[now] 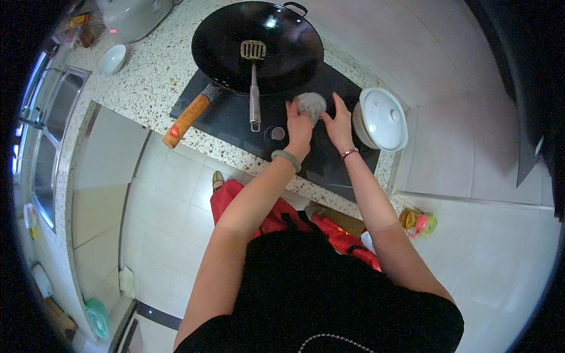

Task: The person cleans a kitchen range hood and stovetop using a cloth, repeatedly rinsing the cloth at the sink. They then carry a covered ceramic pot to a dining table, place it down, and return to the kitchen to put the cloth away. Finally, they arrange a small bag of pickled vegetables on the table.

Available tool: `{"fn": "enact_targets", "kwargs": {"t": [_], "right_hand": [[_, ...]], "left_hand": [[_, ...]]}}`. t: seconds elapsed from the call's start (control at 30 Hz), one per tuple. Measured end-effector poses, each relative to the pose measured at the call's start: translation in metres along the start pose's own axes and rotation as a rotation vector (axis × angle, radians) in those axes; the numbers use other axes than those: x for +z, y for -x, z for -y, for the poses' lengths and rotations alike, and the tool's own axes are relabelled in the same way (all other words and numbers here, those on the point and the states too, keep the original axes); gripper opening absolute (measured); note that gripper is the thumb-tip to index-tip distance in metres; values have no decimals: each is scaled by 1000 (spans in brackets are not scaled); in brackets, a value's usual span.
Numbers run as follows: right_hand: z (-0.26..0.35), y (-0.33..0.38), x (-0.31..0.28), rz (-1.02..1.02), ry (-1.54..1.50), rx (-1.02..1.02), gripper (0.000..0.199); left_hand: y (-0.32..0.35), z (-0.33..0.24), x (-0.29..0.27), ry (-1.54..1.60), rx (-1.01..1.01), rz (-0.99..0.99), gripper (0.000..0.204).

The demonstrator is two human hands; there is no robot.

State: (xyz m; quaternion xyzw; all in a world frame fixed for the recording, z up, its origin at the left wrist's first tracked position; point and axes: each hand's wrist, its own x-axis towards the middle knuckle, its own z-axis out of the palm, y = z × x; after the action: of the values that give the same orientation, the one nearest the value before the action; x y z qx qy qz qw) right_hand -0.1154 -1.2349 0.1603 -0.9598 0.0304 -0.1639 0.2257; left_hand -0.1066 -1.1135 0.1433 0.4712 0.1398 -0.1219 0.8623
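Note:
Over the right part of the black cooktop [229, 126], my left hand [299, 129] has its fingers curled against a rounded greyish-white thing [312, 104] that looks like a bunched cloth. Just to its right is my right hand [339, 129], thumb and index finger spread apart, the thumb tip close to the cloth's edge. Behind and left of them stands a large black wok [223, 41] with a wooden handle [187, 120]. A slotted metal spatula [254, 82] lies with its head inside the wok and its handle over the rim. A round knob [277, 133] sits left of my left wrist.
A white lidded pot [384, 120] stands close to my right hand, near the tiled wall [441, 153]. Along the speckled counter [153, 70] are a small white dish [112, 60] and a pale appliance [135, 17]. A metal sink [50, 141] lies at far left.

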Motion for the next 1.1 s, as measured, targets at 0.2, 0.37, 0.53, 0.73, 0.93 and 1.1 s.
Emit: {"fn": "enact_targets", "kwargs": {"t": [0.2,0.37,0.53,0.73,0.93,1.1], "right_hand": [[-7,9,62,371,313,-244,53],[-70,-3,117,265,271,-199,60],[-101,-68,133,277,234,-12,66],[-79,-130,108,282,148,249,69],[-59,-96,95,673,553,-86,22],[-18,-35,98,615,-200,-260,37]], "left_hand": [[2,6,-15,14,-108,19,47],[-23,17,6,-198,-22,111,49],[-70,37,21,-445,-14,207,51],[-69,33,15,-488,-19,157,51],[-46,43,-6,-350,100,96,51],[-2,13,-37,-32,29,43,52]]}}
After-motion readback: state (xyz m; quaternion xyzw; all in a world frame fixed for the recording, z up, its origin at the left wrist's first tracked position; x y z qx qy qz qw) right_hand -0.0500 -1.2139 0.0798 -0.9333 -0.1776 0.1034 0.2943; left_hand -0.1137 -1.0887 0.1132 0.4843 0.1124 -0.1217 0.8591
